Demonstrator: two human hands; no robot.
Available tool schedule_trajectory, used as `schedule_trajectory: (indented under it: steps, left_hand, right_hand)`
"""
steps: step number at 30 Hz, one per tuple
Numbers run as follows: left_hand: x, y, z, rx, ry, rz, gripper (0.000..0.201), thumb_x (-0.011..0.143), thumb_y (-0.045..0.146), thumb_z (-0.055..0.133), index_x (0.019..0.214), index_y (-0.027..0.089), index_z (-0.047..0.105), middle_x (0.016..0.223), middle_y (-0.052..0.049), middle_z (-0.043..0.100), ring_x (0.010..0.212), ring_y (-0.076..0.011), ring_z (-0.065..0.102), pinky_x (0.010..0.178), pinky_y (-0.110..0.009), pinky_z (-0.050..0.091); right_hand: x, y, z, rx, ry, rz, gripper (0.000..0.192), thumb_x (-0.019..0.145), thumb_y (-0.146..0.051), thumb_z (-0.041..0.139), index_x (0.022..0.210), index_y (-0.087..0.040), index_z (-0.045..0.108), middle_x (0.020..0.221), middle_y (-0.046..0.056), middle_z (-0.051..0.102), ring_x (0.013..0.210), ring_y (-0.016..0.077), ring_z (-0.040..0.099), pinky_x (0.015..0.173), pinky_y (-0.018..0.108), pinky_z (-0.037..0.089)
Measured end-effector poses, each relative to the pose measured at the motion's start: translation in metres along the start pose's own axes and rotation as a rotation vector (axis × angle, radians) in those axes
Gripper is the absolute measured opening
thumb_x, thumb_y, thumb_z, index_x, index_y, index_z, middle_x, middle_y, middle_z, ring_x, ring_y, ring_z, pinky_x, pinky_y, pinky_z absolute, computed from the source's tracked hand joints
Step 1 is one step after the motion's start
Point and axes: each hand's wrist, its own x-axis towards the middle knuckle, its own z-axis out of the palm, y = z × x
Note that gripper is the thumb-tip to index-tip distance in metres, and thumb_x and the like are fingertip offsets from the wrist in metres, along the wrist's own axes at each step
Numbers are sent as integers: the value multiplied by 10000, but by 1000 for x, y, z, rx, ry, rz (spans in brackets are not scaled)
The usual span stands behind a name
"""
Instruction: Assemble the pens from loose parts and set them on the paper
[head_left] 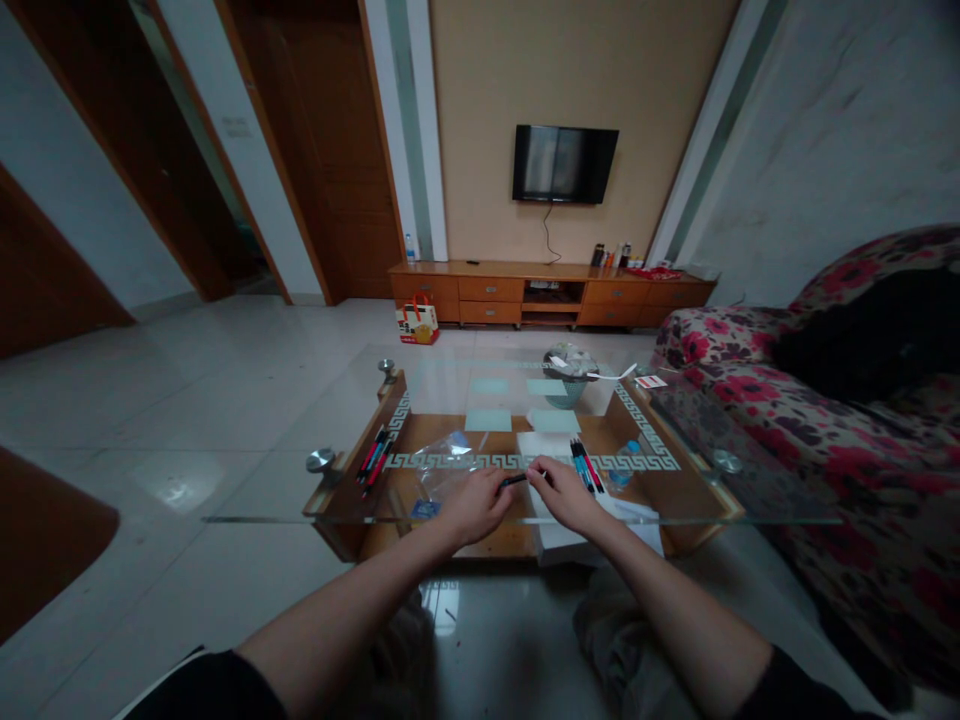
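Observation:
A dark pen (514, 480) is held level between my two hands, above the near part of the glass table (255, 500). My left hand (478, 505) grips its left part, with the fingers closed. At its other end my right hand (564, 492) pinches it with thumb and fingers; that end is partly hidden. Several pens in black, red and blue lie as a left group (373, 461) on the tabletop. Just beyond my right hand is a similar right group of pens (587, 466). Left of centre, a clear plastic bag (444, 460) lies near my left hand.
White paper (555, 543) and a plastic bottle (626, 462) show through the glass. A lined basket (562, 388) stands towards the far side. The flowered sofa (739, 385) flanks the table on the right. A low cabinet (491, 290) and a paper bag (417, 325) are beyond.

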Motion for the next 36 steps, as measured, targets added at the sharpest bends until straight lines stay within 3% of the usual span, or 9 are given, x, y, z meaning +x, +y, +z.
schedule_trajectory:
  steps: [4, 10, 15, 19, 24, 27, 31, 36]
  left_hand:
    - [0, -3, -3, 106, -17, -90, 341, 978, 370, 330, 968, 210, 631, 915, -63, 670, 817, -204, 615, 743, -306, 439]
    - [2, -6, -5, 91, 34, -27, 266, 951, 364, 431, 1034, 237, 649, 962, -53, 665, 874, -192, 608, 773, -292, 440]
    - [8, -3, -6, 110, 92, -44, 243, 929, 351, 480, 946, 229, 689, 872, -53, 661, 811, -187, 599, 727, -283, 417]
    - [10, 3, -4, 110, 121, -48, 237, 925, 351, 483, 900, 218, 678, 858, -48, 676, 787, -184, 599, 710, -276, 392]
    - [7, 6, 0, 46, 46, -42, 255, 925, 381, 476, 899, 219, 671, 814, -34, 684, 737, -172, 604, 656, -258, 375]
    - [6, 9, -2, -4, -1, -10, 264, 911, 417, 494, 934, 217, 664, 789, -28, 673, 732, -170, 599, 667, -256, 391]
    - [4, 13, -6, -62, -61, 111, 353, 814, 449, 637, 1090, 231, 607, 933, -27, 675, 866, -190, 607, 762, -275, 423]
    - [1, 8, -3, -6, -96, 170, 449, 774, 500, 681, 1125, 243, 566, 938, -17, 676, 903, -203, 612, 830, -312, 411]
  right_hand:
    - [2, 7, -7, 11, 48, 72, 354, 958, -434, 381, 781, -186, 561, 675, -4, 571, 664, 146, 537, 614, 237, 365]
    - [5, 17, 1, 74, 33, 205, 434, 947, -465, 354, 707, -185, 582, 577, -11, 573, 555, 138, 543, 567, 239, 368]
    - [13, 25, 11, 270, 97, 312, 482, 923, -529, 377, 629, -184, 542, 568, 2, 585, 531, 137, 557, 551, 241, 394]
    - [13, 25, 13, 477, 117, 333, 463, 891, -572, 426, 727, -172, 591, 670, 18, 625, 525, 122, 546, 498, 231, 376]
    - [9, 19, 16, 595, 12, 303, 375, 810, -541, 582, 782, -169, 625, 682, 9, 629, 533, 111, 538, 481, 213, 362]
    - [10, 17, 16, 667, 69, 335, 373, 791, -540, 598, 807, -169, 634, 686, 13, 633, 539, 111, 542, 477, 211, 362]
    - [13, 16, 13, 747, 176, 415, 381, 762, -541, 619, 874, -177, 642, 738, 14, 643, 562, 113, 563, 473, 206, 367]
    - [11, 15, 13, 717, 145, 406, 425, 746, -565, 635, 883, -162, 642, 766, 26, 646, 560, 107, 557, 471, 206, 370]
